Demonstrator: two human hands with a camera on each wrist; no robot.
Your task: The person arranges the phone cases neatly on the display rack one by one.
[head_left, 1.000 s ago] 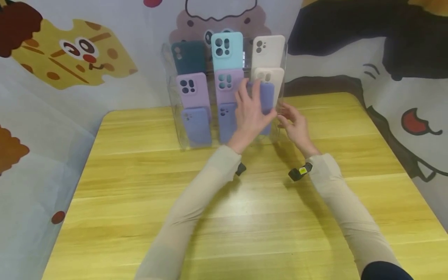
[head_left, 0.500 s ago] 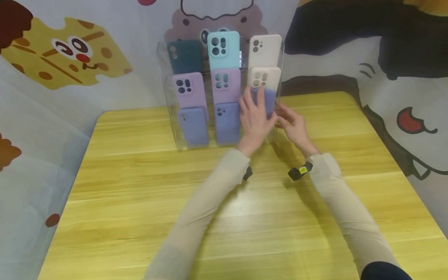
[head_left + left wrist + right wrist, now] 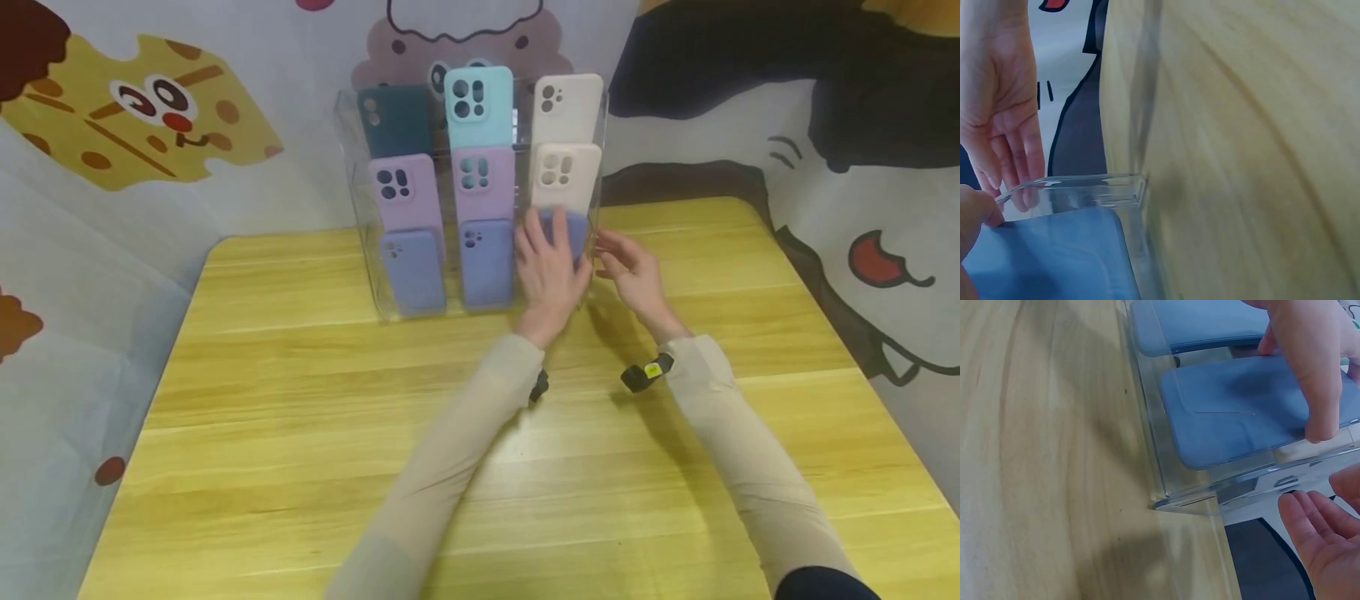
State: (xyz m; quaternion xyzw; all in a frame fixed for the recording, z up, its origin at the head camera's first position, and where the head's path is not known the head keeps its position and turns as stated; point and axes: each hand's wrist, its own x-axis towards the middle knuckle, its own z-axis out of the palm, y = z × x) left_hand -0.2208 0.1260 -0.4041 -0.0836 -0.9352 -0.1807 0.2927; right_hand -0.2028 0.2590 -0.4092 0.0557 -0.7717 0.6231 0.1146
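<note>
A blue-purple phone case (image 3: 573,229) sits in the lower right pocket of a clear tiered display stand (image 3: 1191,492). My left hand (image 3: 551,279) grips this case by its side edges, the thumb (image 3: 1322,419) on the edge nearer the stand's side wall. In the left wrist view the case (image 3: 1054,250) lies behind the low clear lip. My right hand (image 3: 633,275) is beside the stand's right wall, fingers loosely bent and holding nothing. Its fingertips (image 3: 1291,503) are right by that wall.
Two more blue-purple cases (image 3: 486,267) fill the bottom row. Above them stand lilac cases (image 3: 408,204), a cream case (image 3: 573,187), and a top row with dark green (image 3: 401,125), turquoise (image 3: 480,125) and cream. A cartoon-printed cloth (image 3: 300,50) hangs behind the wooden table (image 3: 300,433).
My left hand has moved down and slightly right, lowering the blue-purple case into the bottom right pocket. The cream case behind it shows more. My right hand stays near the stand's side.
</note>
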